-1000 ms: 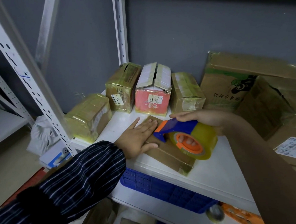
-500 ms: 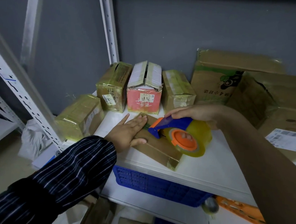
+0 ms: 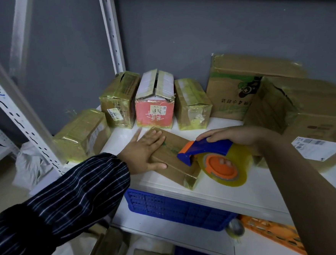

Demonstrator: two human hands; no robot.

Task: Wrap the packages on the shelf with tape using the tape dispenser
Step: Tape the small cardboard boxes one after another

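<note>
The flat brown package (image 3: 171,145) lies on the white shelf (image 3: 254,187), close to the front edge and turned a little askew. Its far corner is just short of the small taped boxes (image 3: 154,106) lined up at the back.

The tape dispenser (image 3: 216,162) sits at the package's right end, with its blue nose down on the top face and the yellowish roll hanging just beside the box. I take this as one end of a strip run across the top (no strand of tape is clear enough to say which end).

The left hand (image 3: 143,155) lies flat on the left half of the package, fingers straight and slightly spread, thumb along the near side. It grasps nothing and most likely pins the box so the tape's pull cannot drag it.

The right hand (image 3: 234,134) is curled over the dispenser's blue handle from above, and its forearm comes in low from the right. Larger cartons (image 3: 274,107) crowd the shelf's right side.
</note>
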